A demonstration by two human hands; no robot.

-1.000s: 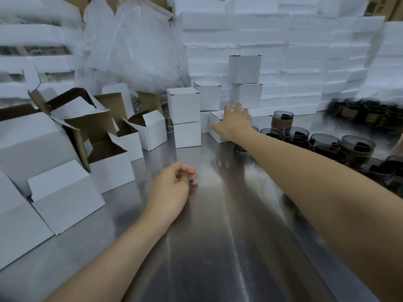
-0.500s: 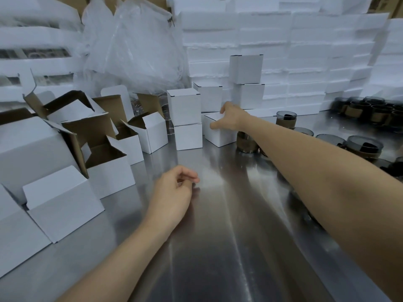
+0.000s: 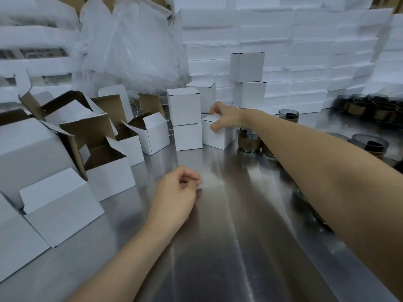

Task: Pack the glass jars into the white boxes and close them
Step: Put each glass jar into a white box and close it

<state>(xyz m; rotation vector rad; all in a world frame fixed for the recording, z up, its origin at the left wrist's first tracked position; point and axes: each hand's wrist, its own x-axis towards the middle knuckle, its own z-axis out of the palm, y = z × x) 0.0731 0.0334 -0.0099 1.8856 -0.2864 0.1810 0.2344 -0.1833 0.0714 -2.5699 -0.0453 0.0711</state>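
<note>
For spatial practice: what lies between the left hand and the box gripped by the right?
Head view: only bare steel table separates left hand from box.

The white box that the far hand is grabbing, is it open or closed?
Closed. The small white cardboard box has its lid flat, with no brown inside showing, while the right hand grips its top.

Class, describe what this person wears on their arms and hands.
Nothing visible. The left hand and right hand are ungloved, with no rings, watch or bracelet showing. The left forearm and right forearm are bare to the frame edge; no sleeve shows.
</note>
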